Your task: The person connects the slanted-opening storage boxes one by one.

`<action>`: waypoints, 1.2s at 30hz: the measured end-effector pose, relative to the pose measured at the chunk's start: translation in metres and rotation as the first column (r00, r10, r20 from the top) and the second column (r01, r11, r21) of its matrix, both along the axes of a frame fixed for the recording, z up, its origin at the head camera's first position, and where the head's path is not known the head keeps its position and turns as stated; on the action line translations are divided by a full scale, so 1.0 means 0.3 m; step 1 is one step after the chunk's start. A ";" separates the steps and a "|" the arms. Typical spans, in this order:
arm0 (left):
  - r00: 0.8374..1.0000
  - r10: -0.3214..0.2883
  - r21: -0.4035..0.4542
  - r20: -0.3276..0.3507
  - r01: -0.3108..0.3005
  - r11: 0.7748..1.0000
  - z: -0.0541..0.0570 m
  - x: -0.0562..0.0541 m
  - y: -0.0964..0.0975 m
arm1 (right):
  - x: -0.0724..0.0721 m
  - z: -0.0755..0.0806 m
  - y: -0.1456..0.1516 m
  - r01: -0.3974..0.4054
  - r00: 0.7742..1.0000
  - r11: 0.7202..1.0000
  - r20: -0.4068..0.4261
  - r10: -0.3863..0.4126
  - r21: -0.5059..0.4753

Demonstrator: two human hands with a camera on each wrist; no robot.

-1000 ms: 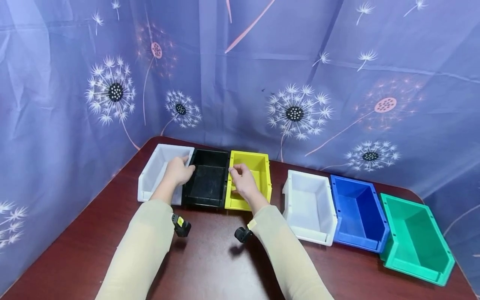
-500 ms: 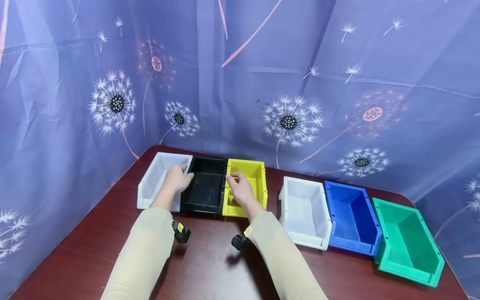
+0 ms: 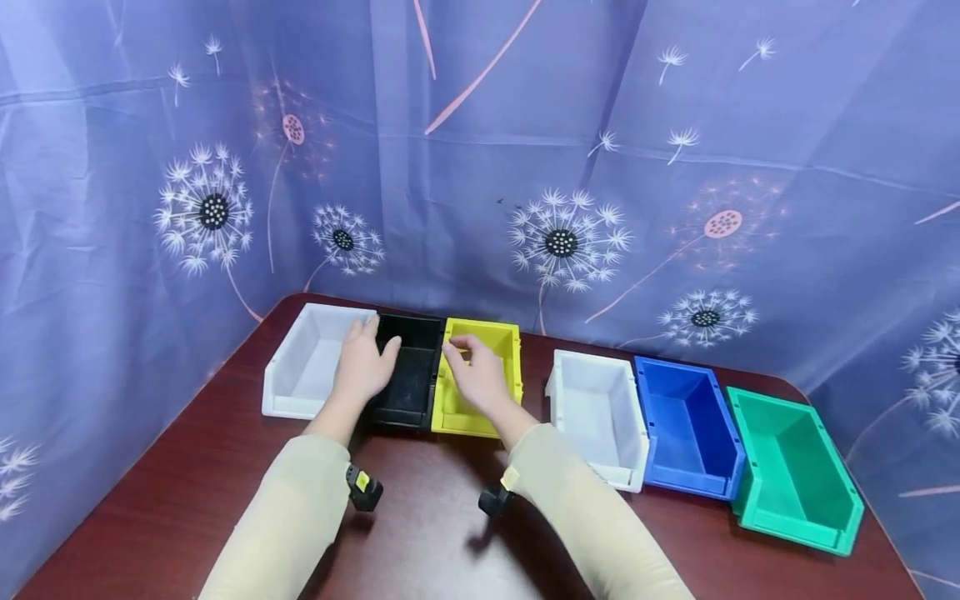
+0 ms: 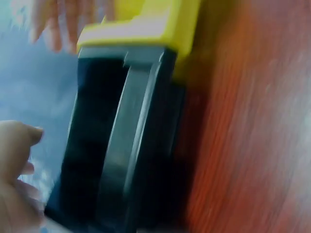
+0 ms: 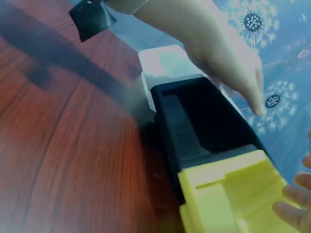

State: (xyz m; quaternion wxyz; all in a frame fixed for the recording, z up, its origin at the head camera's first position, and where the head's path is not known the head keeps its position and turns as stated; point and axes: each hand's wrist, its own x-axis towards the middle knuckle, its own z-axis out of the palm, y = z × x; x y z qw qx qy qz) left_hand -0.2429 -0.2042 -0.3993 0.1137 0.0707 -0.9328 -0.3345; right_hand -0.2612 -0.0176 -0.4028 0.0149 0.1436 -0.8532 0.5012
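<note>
My left hand (image 3: 363, 362) is over the seam between a white bin (image 3: 279, 392) and a black bin (image 3: 411, 375), fingers straight and thumb spread out. The right wrist view has this hand (image 5: 226, 53) above the bins' rims. Over the left side of a yellow bin (image 3: 506, 337) is my right hand (image 3: 478, 372), fingers loosely bent and holding nothing. Its fingers (image 5: 294, 199) reach in from the right edge of the right wrist view, beside the yellow bin (image 5: 223, 174). The three bins stand side by side, touching.
Farther right on the dark red table (image 3: 420, 517) stand another white bin (image 3: 596, 408), a blue bin (image 3: 686, 417) and a green bin (image 3: 795, 467). A blue dandelion-print curtain (image 3: 450, 208) hangs behind the table.
My left hand has come off the wall between the white and black bins, its fingers straightening and spreading. My right hand stays over the yellow bin. The head view has shifted a little.
</note>
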 end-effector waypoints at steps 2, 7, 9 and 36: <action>0.998 -0.019 -0.004 -0.058 0.018 1.000 0.010 0.001 0.041 | 0.000 0.017 0.021 -0.018 0.998 1.000 -0.057 0.019 0.025; 0.994 -0.091 0.015 -0.068 0.092 0.996 0.012 -0.002 0.126 | -0.001 0.030 0.093 -0.022 0.986 0.996 -0.164 0.036 0.089; 0.993 -0.114 0.059 -0.030 0.116 0.992 0.000 -0.004 0.152 | 0.001 0.027 0.128 -0.009 0.982 0.995 -0.185 0.027 0.098; 0.979 -0.140 0.178 0.145 0.113 0.977 -0.052 -0.001 0.328 | 0.119 0.061 0.696 0.186 0.982 0.718 -0.099 -0.162 0.671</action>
